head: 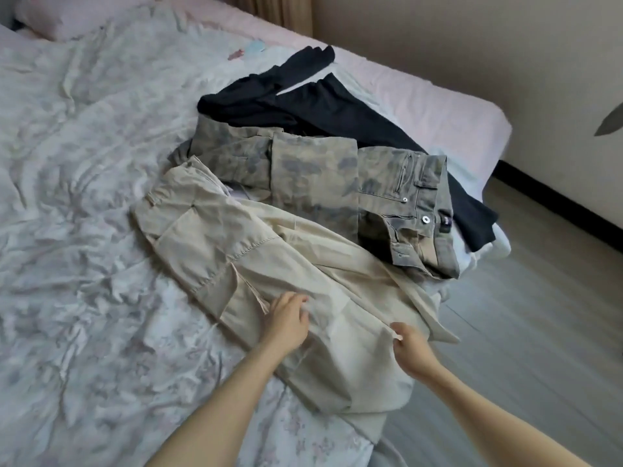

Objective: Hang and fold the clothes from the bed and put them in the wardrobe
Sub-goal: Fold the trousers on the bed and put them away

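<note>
Beige trousers lie mid-frame on the bed, beneath camouflage trousers. Left hand rests on them, fingers relaxed; right hand pinches their edge.

A single head-worn view looks forward and down from beside the bed's near edge, wide-angled, so the far wall and floor bend at the right. It sits close: both forearms enter from the bottom edge, and the left hand and right hand reach the trousers in the lower middle. The pillow fills the top left corner.
</note>
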